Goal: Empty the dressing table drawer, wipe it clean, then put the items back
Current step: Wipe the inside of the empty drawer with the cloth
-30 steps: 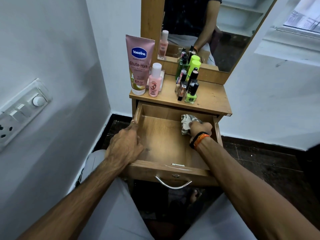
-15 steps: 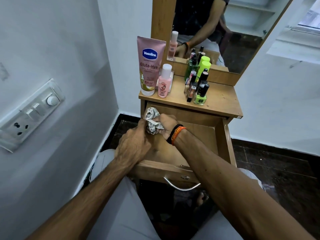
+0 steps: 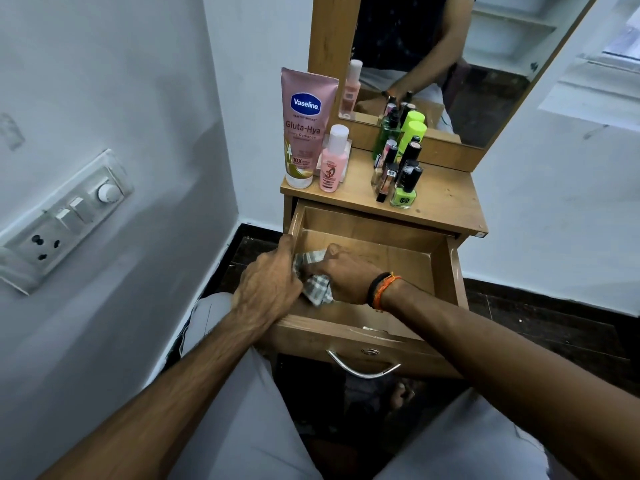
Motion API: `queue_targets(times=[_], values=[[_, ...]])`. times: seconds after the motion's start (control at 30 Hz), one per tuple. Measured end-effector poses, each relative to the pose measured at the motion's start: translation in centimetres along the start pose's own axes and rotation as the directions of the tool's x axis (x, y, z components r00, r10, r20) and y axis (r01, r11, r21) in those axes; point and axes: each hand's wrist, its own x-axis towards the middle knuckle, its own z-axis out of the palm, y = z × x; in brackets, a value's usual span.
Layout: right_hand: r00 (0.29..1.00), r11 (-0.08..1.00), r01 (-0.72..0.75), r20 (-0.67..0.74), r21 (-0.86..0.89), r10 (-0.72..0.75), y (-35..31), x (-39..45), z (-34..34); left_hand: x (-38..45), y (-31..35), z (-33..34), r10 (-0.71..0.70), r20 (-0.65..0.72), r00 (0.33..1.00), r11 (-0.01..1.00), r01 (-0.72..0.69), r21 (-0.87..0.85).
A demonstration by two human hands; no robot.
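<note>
Your right hand (image 3: 341,277) has dropped the checked cloth (image 3: 317,287) it grips beside your left hand (image 3: 268,289), which clasps the emptied drawer (image 3: 445,271); refilling remains.

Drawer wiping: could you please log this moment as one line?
phase: wiping | drawer: open, emptied | right hand: grips cloth | left hand: on left wall | bottles: on top

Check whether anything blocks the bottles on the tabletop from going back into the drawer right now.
Yes: both hands are in the way. The right hand presses the checked cloth at the drawer's left side, and the left hand rests on its left wall. The drawer floor beyond them looks bare; the bottles stand directly above.
</note>
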Motion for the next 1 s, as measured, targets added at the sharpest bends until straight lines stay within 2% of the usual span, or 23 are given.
queue_targets(times=[0.07, 0.13, 0.33, 0.4, 0.47, 0.6, 0.77, 0.87, 0.93, 1.0], values=[[0.997, 0.994, 0.007, -0.073, -0.106, -0.015, 0.3, 0.4, -0.4, -0.1, 0.1, -0.1, -0.005, 0.009, 1.000, 1.000, 0.005, -0.004], [0.995, 0.990, -0.054, -0.089, -0.133, 0.043, 1.2, 0.3, -1.0, -0.1, 0.2, -0.3, -0.017, 0.015, 1.000, 1.000, 0.017, 0.012], [0.980, 0.945, -0.199, -0.032, -0.260, 0.197, 4.4, -4.6, -1.8, 0.0, 0.0, -0.1, -0.035, 0.035, 0.999, 0.999, 0.034, 0.019], [0.950, 0.898, -0.302, -0.023, -0.321, 0.311, 5.6, -6.5, -1.7, 0.1, 0.0, -0.1, -0.039, 0.028, 0.999, 0.999, 0.038, 0.033], [0.905, 0.857, -0.378, 0.054, -0.350, 0.421, 6.2, -7.9, -2.0, 0.1, 0.0, -0.1, -0.043, 0.031, 0.999, 0.999, 0.042, 0.033], [0.849, 0.869, -0.403, 0.237, -0.288, 0.473, 4.9, -8.5, -3.1, 0.0, 0.1, -0.4, -0.049, 0.028, 0.998, 0.998, 0.049, 0.029], [0.730, 0.873, -0.440, 0.482, -0.211, 0.484, 2.5, -8.5, -2.8, 0.1, 0.2, -0.9, -0.068, 0.044, 0.997, 0.998, 0.069, -0.012], [0.675, 0.846, -0.525, 0.562, -0.090, 0.478, 2.7, -8.4, -4.1, 0.1, 0.2, -1.3, -0.095, 0.060, 0.994, 0.993, 0.099, -0.059], [0.668, 0.829, -0.560, 0.596, 0.007, 0.446, 2.8, -8.2, -5.0, 0.1, 0.3, -1.7, -0.144, 0.083, 0.986, 0.977, 0.155, -0.144], [0.709, 0.792, -0.588, 0.577, 0.164, 0.406, 2.2, -7.5, -5.8, 0.1, 0.1, -2.0, -0.206, 0.117, 0.972, 0.940, 0.230, -0.251]])
